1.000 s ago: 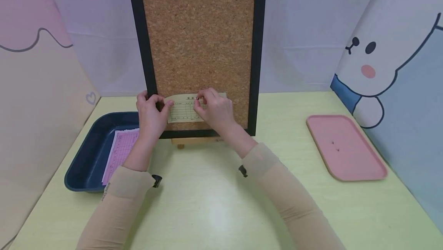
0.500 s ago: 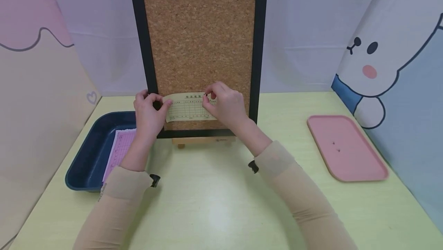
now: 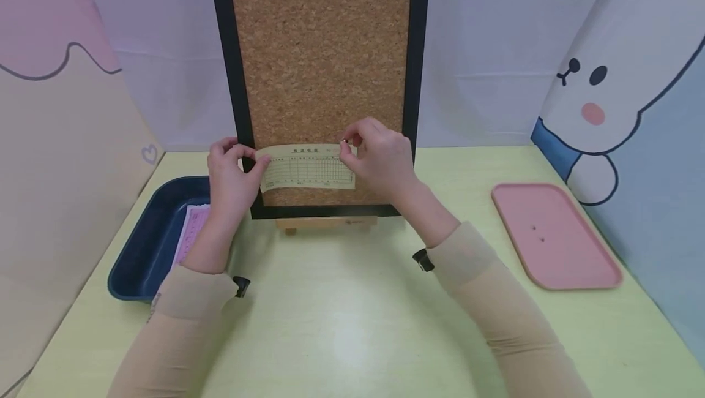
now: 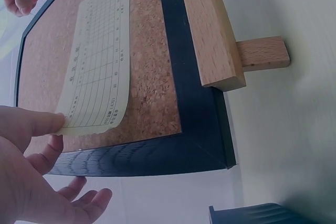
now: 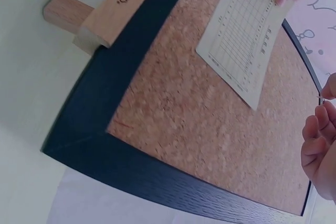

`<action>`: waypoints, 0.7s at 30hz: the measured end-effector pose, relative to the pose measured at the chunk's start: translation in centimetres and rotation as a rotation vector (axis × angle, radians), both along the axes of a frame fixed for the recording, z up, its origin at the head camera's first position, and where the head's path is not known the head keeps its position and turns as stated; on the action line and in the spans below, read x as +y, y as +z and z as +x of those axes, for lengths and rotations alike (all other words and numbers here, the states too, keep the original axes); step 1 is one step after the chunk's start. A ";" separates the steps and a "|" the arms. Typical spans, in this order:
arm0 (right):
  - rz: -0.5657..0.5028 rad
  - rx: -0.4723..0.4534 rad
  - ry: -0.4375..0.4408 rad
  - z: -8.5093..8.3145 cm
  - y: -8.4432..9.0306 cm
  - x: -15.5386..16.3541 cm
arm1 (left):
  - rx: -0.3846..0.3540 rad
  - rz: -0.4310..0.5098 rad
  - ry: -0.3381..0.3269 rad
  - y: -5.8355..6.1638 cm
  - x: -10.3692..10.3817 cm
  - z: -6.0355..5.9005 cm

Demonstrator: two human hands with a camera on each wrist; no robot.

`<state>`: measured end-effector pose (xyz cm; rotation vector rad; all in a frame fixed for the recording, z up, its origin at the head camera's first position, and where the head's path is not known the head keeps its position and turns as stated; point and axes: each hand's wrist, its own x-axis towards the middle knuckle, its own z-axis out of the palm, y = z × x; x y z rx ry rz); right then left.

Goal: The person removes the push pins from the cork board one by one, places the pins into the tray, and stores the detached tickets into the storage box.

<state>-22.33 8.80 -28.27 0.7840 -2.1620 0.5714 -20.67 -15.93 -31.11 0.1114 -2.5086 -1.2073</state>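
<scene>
A cork board [image 3: 325, 55] in a black frame leans upright on a small wooden stand [image 3: 327, 223]. Across its lower part lies a yellowish printed paper form [image 3: 305, 168], its left end curling off the cork. My left hand [image 3: 228, 187] pinches that left end between thumb and index finger, at the frame's left edge. Near the form's upper right corner, my right hand [image 3: 385, 156] holds a tiny metallic thumbtack [image 3: 344, 140] between thumb and fingertip. In the right wrist view the thin point of the thumbtack [image 5: 320, 97] shows, apart from the paper.
On the left, a dark blue tray [image 3: 129, 278] holds pink printed sheets [image 3: 190, 229], partly behind the left forearm. A pink tray [image 3: 584, 263] with two small dark tacks [image 3: 537, 234] lies to the right. Printed fabric walls stand at the back and sides.
My right hand has moved right and slightly up, from the form's middle to its upper right corner. The form has shifted a little left on the board, with my left hand.
</scene>
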 end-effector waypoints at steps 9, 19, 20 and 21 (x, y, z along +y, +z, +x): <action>-0.002 -0.002 0.019 0.5 1.6 1.6 | 0.043 -0.033 -0.015 0.9 -0.3 0.5; 0.016 -0.003 -0.001 1.2 2.9 4.1 | 0.054 -0.104 -0.047 2.1 -0.5 1.7; 0.018 -0.005 -0.004 1.3 3.0 4.3 | 0.050 -0.105 -0.052 2.2 -0.6 1.8; 0.021 -0.005 -0.007 1.4 3.1 4.6 | 0.051 -0.108 -0.057 2.3 -0.6 2.0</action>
